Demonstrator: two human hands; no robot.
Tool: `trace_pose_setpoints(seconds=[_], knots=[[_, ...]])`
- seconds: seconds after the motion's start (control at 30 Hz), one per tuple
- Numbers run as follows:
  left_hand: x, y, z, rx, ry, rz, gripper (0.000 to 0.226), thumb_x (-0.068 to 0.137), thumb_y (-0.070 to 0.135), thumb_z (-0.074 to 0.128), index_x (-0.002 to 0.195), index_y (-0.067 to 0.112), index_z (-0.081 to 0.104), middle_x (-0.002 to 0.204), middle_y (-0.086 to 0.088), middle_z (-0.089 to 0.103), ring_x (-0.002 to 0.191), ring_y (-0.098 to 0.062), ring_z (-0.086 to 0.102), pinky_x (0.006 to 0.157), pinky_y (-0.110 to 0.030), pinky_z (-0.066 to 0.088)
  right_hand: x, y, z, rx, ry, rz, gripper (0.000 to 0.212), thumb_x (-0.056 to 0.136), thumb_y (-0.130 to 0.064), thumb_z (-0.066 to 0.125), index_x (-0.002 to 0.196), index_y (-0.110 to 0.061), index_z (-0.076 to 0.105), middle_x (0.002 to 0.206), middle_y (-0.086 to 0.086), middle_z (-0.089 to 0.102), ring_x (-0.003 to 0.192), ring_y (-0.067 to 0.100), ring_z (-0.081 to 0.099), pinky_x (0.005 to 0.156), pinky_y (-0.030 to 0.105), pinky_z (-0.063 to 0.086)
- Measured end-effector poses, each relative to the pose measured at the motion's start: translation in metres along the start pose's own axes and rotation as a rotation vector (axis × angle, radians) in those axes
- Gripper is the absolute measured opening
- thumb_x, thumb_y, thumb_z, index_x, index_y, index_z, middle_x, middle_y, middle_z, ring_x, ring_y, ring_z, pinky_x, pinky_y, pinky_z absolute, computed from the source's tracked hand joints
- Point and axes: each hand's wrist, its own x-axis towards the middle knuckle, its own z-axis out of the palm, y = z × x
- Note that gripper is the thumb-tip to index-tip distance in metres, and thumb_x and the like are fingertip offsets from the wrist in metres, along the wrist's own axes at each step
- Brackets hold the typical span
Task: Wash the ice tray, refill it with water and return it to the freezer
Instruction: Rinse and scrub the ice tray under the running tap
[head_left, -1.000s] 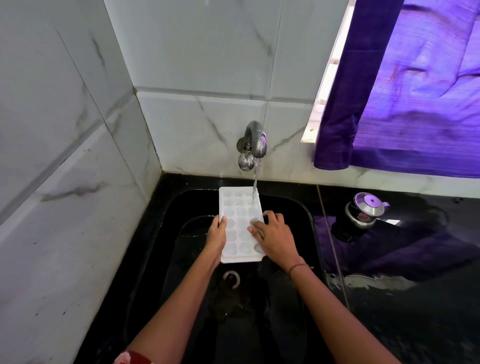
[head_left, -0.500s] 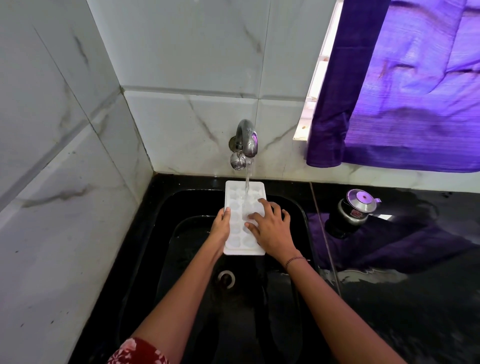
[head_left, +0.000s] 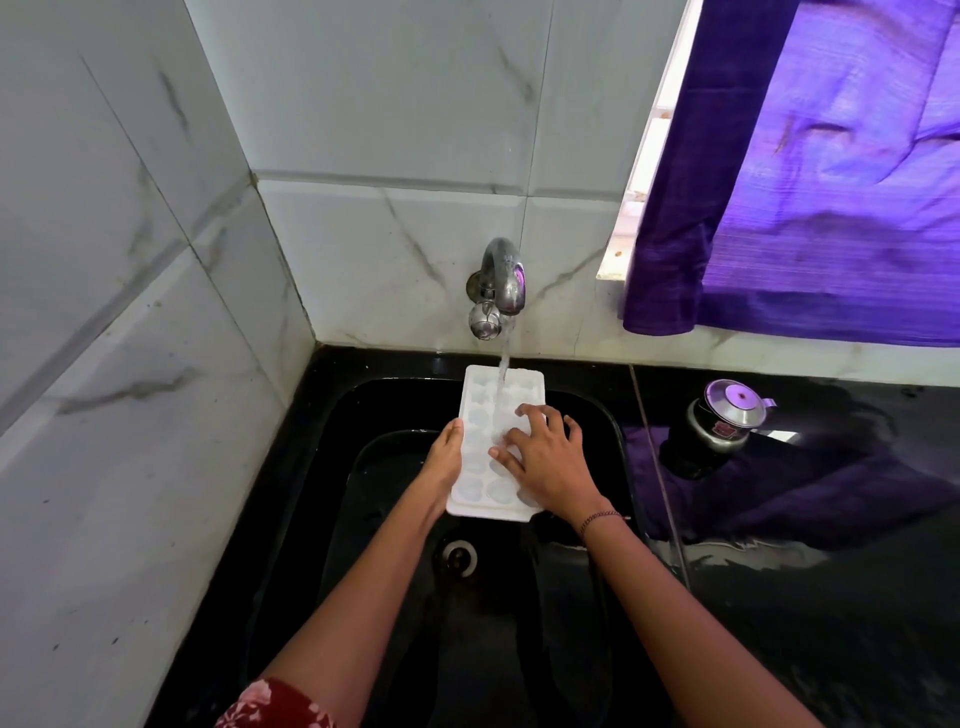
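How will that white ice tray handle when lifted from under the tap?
Probably slippery: water from the tap runs over the ice tray and right hand. Likely light and fairly stiff: the left hand holds one long edge, no visible sag.

The white rectangular plastic ice tray (head_left: 480, 415) is held cavity side up over the black sink (head_left: 363, 405), long axis running 6 to 12 o'clock. A thin stream of water (head_left: 503, 364) falls onto its rounded cells near the 12 o'clock end.

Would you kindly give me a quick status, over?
Left hand holds ice tray edge. Right hand spread on its cells. Tap running onto tray. Nothing obstructing.
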Motion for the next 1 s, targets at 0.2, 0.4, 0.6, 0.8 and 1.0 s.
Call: trace_pose_setpoints(seconds=[0.2,0.4,0.6,0.8,1.0], knots=[[-0.004,0.003,0.014,0.051,-0.061,0.004,0.050,0.101,0.042,0.031,0.146,0.019,0.034,0.146,-0.005,0.042,0.132,-0.021,0.043,0.111,-0.034,0.034,-0.002,-0.006,0.000,-0.011,0.056,-0.030,0.043,0.096,-0.055,0.032,0.119,-0.030,0.059,0.153,0.001,0.025,0.142,0.025,0.014,0.114,0.052,0.009],[-0.005,0.000,0.016,0.049,-0.091,-0.005,0.049,0.101,0.042,0.032,0.143,0.019,0.038,0.141,-0.006,0.049,0.127,-0.020,0.049,0.107,-0.033,0.039,0.001,-0.007,0.003,-0.004,-0.036,-0.055,0.048,0.096,-0.056,0.028,0.126,-0.032,0.057,0.156,-0.001,0.016,0.145,0.025,0.007,0.116,0.053,0.005],[-0.010,0.005,0.017,0.009,-0.088,-0.004,0.043,0.102,0.039,0.032,0.139,0.021,0.043,0.130,0.003,0.052,0.119,-0.018,0.053,0.094,-0.027,0.047,0.004,-0.003,0.001,-0.071,-0.044,-0.105,0.049,0.096,-0.056,0.027,0.123,-0.029,0.058,0.155,-0.001,0.019,0.145,0.024,0.008,0.116,0.051,0.004],[-0.006,0.002,0.014,0.020,-0.039,0.006,0.046,0.102,0.038,0.032,0.142,0.017,0.041,0.139,-0.008,0.050,0.123,-0.023,0.052,0.103,-0.035,0.043,0.003,-0.001,0.001,-0.034,-0.063,-0.135,0.066,0.088,-0.065,0.012,0.128,-0.032,0.054,0.153,0.001,0.022,0.143,0.026,0.012,0.116,0.048,0.009],[-0.009,0.000,0.010,-0.021,-0.001,0.018,0.045,0.102,0.034,0.033,0.143,0.015,0.038,0.140,-0.006,0.048,0.125,-0.022,0.050,0.094,-0.028,0.043,0.004,-0.007,0.010,-0.066,-0.074,-0.165,0.070,0.087,-0.064,0.007,0.134,-0.033,0.048,0.153,0.003,0.024,0.142,0.027,0.015,0.115,0.049,0.014]])
